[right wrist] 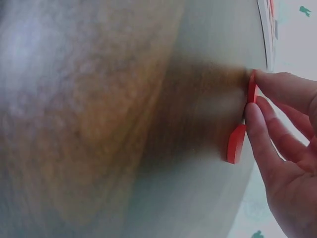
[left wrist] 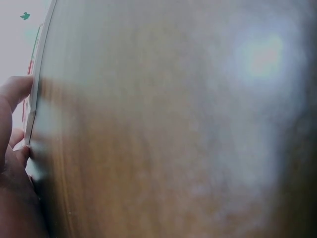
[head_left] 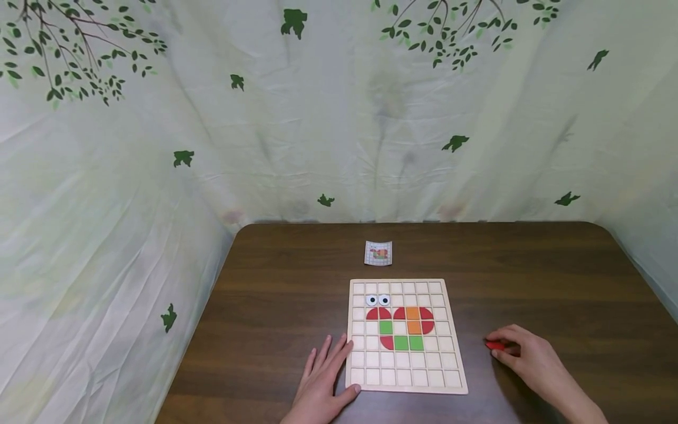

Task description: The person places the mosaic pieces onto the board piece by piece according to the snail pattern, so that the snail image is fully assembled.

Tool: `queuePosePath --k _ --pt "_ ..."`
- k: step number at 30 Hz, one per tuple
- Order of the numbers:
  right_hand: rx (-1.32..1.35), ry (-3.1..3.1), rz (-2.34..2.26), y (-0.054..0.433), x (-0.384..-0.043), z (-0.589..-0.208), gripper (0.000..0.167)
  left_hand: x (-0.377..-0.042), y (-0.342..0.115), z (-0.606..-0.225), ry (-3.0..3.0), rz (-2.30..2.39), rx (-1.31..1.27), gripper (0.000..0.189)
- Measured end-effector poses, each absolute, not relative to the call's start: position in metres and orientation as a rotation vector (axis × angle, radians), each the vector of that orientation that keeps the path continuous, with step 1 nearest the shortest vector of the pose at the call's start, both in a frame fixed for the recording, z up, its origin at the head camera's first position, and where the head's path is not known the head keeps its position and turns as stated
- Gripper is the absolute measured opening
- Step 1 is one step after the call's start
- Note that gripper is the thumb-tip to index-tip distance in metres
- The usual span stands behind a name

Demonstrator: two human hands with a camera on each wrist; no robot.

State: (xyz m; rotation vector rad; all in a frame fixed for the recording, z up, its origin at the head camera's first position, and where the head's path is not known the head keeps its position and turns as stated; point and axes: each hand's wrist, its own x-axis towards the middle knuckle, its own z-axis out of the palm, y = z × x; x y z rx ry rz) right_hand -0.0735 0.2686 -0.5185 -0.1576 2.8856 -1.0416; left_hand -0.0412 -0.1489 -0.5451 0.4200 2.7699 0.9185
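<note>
A pale wooden grid board (head_left: pixel 365 376) lies on the table, holding flat red, green and orange pieces and two eye pieces (head_left: pixel 378 300). My left hand (head_left: pixel 323 383) rests at the board's lower left with fingers spread, its index fingertip and thumb touching the edge. To the right of the board, my right hand (head_left: pixel 529 356) is low over the table and pinches a small red piece (right wrist: pixel 252 87) between thumb and fingertip. Beside those fingers, a second red piece (right wrist: pixel 236 144) shows in the right wrist view. The exact shape of the held piece is partly hidden.
A small picture card (head_left: pixel 378 254) with a coloured grid figure lies behind the board. The brown table (head_left: pixel 275 294) runs back to a pale cloth (head_left: pixel 339 118) printed with leaves and birds, which also hangs at both sides.
</note>
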Motion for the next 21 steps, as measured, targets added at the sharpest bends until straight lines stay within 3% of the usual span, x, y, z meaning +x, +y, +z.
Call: queuePosePath --k 21 --pt "-0.21 2.864 -0.978 0.2643 -0.0654 -0.5202 0.027 -0.0443 -0.1481 -0.5431 2.732 0.919 0.395 0.076"
